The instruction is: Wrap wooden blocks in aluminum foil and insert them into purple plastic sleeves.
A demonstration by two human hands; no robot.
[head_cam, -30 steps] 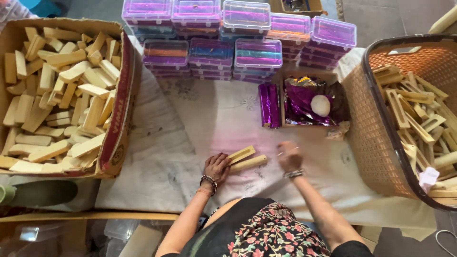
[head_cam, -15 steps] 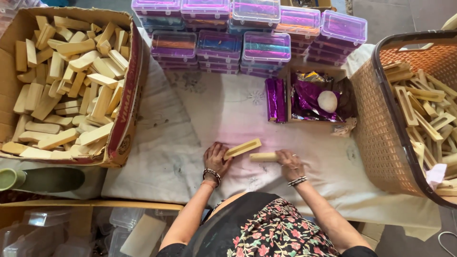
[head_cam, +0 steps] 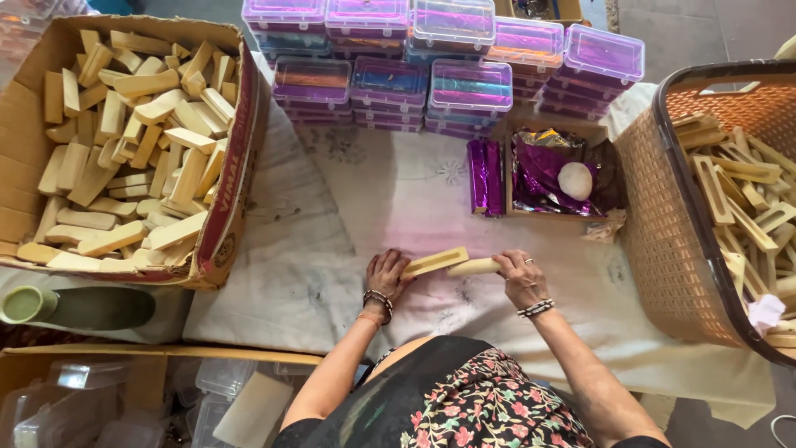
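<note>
Resting on the white cloth (head_cam: 398, 199) of the bench, a pale wooden tray piece (head_cam: 434, 262) with a long slot cut in its top is pinched at its near end by the left hand (head_cam: 386, 275), its grip closed on that end. A solid, smooth wooden bar (head_cam: 474, 267) is held at its right end by the right hand (head_cam: 521, 278), grip closed round it, and its left end is touching the slotted piece (both lie slightly tilted). More blunt, sanded blocks are heaped in the cardboard box (head_cam: 222, 216) at left. Slotted frames are piled in the woven plastic basket (head_cam: 655, 216) at right. Clear lidded cases (head_cam: 390, 83) are stacked beyond, beside crinkled purple foil (head_cam: 539, 170) in a small open box.
</note>
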